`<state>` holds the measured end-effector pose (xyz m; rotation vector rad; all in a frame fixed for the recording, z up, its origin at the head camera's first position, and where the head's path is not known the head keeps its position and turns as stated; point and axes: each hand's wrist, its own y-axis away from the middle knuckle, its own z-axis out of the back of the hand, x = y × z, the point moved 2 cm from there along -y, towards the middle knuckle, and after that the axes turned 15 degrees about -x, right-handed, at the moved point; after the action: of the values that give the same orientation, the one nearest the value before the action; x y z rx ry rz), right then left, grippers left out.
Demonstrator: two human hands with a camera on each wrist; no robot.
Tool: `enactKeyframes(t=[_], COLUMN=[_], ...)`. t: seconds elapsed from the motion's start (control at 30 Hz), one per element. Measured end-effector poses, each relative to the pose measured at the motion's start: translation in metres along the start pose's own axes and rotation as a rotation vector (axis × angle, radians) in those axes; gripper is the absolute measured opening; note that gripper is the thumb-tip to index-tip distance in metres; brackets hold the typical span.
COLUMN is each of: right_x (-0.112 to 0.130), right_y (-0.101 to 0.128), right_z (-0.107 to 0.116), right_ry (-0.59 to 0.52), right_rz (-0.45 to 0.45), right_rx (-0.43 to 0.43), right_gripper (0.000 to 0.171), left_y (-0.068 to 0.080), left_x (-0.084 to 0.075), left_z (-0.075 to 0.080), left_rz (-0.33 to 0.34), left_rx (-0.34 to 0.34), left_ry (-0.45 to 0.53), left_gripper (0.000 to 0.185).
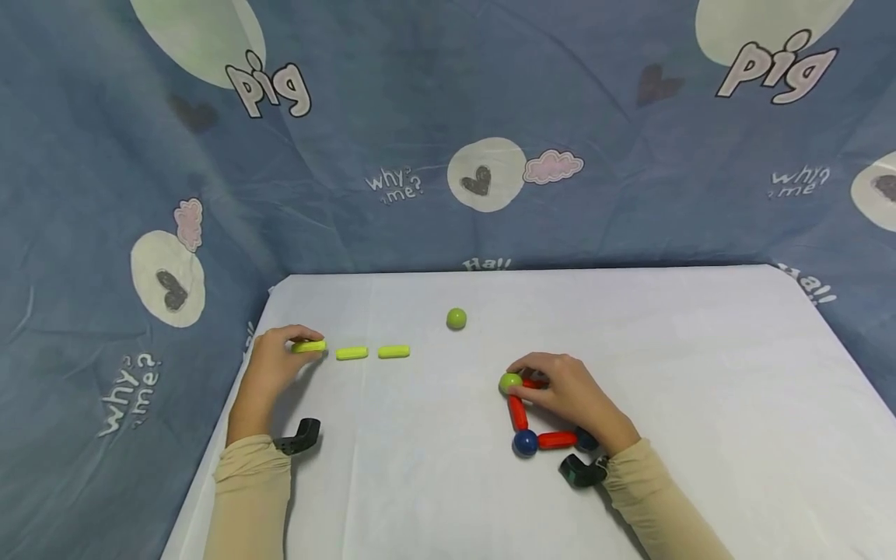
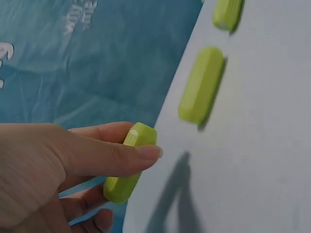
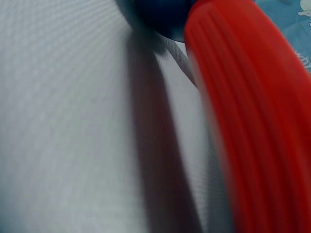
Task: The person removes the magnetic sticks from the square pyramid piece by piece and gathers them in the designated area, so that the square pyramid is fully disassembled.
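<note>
My left hand (image 1: 273,369) pinches a yellow-green rod (image 2: 131,162) between thumb and fingers, above the table's left side. Two more rods of the same colour, a nearer one (image 1: 351,353) and a farther one (image 1: 394,351), lie in a row to its right. At centre right, my right hand (image 1: 567,389) holds a green ball (image 1: 510,383) between thumb and fingers. That ball is a corner of a frame of red rods (image 1: 518,413) and blue balls (image 1: 525,443); the hand hides part of it. A red rod (image 3: 243,97) fills much of the right wrist view.
A loose green ball (image 1: 456,318) sits farther back on the white table (image 1: 434,467). Blue printed cloth (image 1: 420,93) hangs behind the table and along its left side. Black wrist cameras, one on the left wrist (image 1: 299,437) and one on the right (image 1: 582,471), stick out near the tabletop.
</note>
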<state>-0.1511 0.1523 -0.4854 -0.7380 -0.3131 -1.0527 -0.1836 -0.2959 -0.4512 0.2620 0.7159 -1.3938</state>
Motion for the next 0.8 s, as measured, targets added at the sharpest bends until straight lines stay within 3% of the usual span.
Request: enactKeyframes(t=[0.3, 0.8], right_x=[-0.001, 0.0], right_y=[0.0, 0.0], right_z=[-0.001, -0.001], right_ry=[-0.005, 0.005], right_rz=[0.001, -0.014], right_rx=[0.004, 0.018], right_gripper=[0.027, 0.028], left_y=[-0.001, 0.001], left_x=[0.014, 0.015], left_z=[-0.005, -0.005], left_rz=[0.045, 0.071], left_rx=[0.059, 0.103], left_ry=[-0.046, -0.064], left_gripper=[0.027, 0.027])
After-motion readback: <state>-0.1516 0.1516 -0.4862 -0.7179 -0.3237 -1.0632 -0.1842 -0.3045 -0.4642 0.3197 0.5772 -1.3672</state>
